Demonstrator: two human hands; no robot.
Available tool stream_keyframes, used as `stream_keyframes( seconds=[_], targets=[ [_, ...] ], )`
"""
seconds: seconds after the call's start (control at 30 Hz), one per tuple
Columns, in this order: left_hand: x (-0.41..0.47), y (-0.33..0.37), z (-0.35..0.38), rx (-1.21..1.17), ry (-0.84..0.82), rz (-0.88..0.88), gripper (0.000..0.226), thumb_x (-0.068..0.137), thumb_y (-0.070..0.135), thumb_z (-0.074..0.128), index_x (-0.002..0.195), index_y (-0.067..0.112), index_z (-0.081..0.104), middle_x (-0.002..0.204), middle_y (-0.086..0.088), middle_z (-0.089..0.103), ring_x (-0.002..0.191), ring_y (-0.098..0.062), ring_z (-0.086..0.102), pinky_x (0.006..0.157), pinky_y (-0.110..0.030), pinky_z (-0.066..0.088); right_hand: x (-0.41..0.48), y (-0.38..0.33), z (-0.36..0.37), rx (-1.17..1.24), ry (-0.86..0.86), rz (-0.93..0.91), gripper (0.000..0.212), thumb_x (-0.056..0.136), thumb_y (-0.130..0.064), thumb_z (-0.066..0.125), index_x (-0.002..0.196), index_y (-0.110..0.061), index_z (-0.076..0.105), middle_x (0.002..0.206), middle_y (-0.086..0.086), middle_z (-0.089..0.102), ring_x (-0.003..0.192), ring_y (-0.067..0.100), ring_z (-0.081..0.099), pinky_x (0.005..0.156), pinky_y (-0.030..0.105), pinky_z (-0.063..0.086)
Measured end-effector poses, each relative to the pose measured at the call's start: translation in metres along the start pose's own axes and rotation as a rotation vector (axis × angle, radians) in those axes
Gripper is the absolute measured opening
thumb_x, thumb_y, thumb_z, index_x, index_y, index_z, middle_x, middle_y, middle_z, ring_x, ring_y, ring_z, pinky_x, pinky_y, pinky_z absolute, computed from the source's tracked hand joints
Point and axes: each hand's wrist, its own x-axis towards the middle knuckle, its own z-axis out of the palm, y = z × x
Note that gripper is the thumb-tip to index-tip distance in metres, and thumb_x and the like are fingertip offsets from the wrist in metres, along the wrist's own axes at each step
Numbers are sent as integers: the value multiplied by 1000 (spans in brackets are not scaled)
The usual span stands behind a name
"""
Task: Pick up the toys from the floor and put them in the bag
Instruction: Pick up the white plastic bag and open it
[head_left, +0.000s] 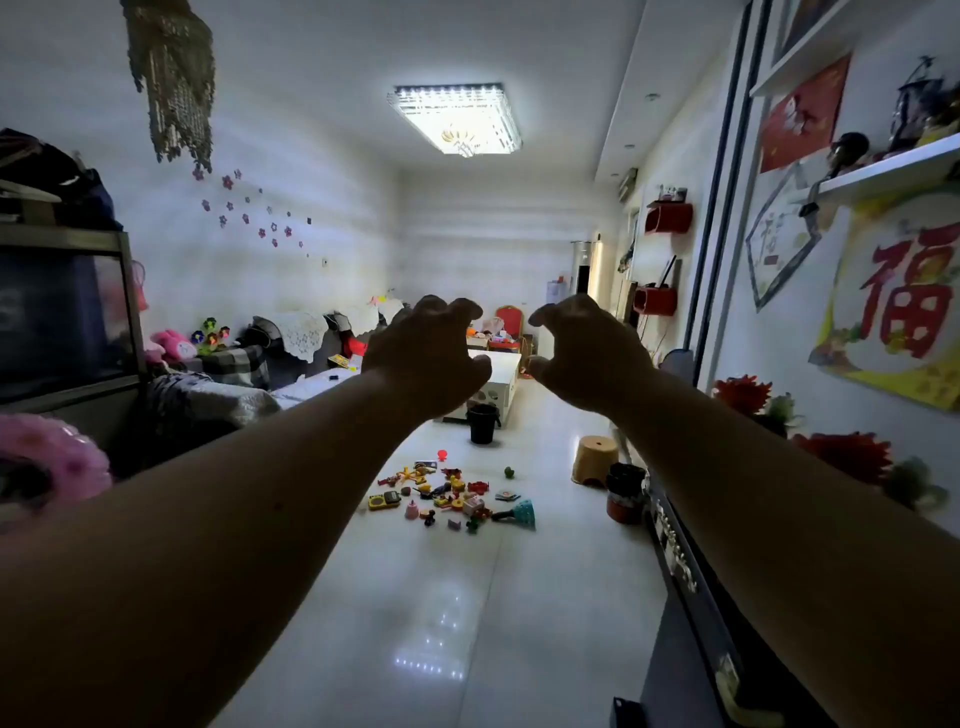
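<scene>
Two empty hands, left hand (426, 358) and right hand (582, 353), fingers curled apart; many toys (447, 493) scattered on floor (415, 597); one black bucket (482, 423), contents unseen

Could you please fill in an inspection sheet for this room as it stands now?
Surface: glossy white floor, reflecting the ceiling light.
Job's things: toys scattered in one patch mid-floor; no bag seen.
Clutter: black bucket, tan stool, dark jar beside the toys.
Grippers: left hand and right hand raised, fingers curled, empty.
Cables: nothing seen.
Surroundings: sofa left, white table behind, shelves right.
</scene>
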Motion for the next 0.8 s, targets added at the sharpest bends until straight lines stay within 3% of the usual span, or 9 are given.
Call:
stream_keyframes(
  seconds=[0.2, 0.53, 0.67, 0.8],
  targets=[
    [-20, -40, 12, -11, -69, -27, 61, 77, 48, 56, 132, 24, 47, 136, -12, 51, 120, -32, 50, 93, -47, 47, -15, -30, 38, -42, -105, 46, 55, 85, -39, 64, 134, -24, 46, 143, 12, 42, 130, 31, 43, 103, 59, 37],
    [-51, -70, 55, 26, -213, -39, 60, 80, 46, 58, 135, 27, 43, 140, -11, 46, 124, -32, 46, 95, -46, 43, -31, -44, 87, -70, -214, 80, 52, 87, -40, 60, 134, -23, 46, 143, 10, 42, 131, 31, 41, 103, 54, 33],
    [-50, -82, 89, 19, -292, -54, 60, 81, 48, 58, 136, 28, 42, 140, -10, 45, 125, -31, 45, 97, -51, 43, -30, -34, 124, -63, -271, 61, 54, 86, -41, 61, 136, -25, 45, 145, 8, 42, 131, 29, 42, 104, 54, 33],
    [-43, -92, 135, 17, -365, -59, 59, 83, 48, 55, 137, 30, 40, 138, -6, 49, 122, -28, 47, 94, -47, 44, -24, -11, 175, -35, -339, 54, 52, 86, -41, 60, 134, -25, 47, 143, 7, 44, 128, 27, 44, 101, 51, 37]
  ],
)
